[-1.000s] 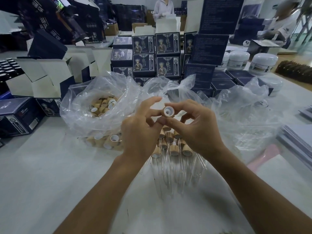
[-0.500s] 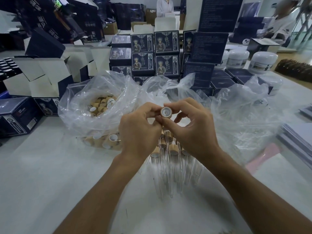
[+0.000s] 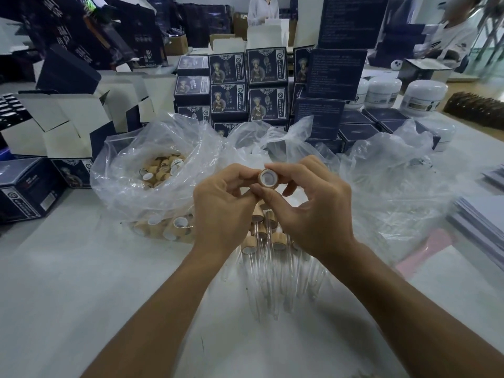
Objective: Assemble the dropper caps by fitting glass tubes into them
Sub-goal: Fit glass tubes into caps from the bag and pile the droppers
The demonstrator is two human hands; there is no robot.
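Cap: a wooden cap [image 3: 268, 179] with a white inside was held up above the desk [image 3: 81, 282], its open end facing the camera.
Right hand: the right hand [image 3: 311, 211] pinched the cap between thumb and forefinger; the other fingers were loosely curled, clear of it.
Left hand: the left hand [image 3: 222, 207] was curled, its fingertips meeting the cap's left side; whether it held a tube could not be told.
Droppers: finished droppers [image 3: 268, 257] lay on the desk under the hands, caps toward the far edge, glass tubes toward the near edge.
Bag: a clear bag [image 3: 152, 173] of loose caps sat left of the hands.
Boxes: dark boxes [image 3: 245, 88] stood stacked along the far edge.
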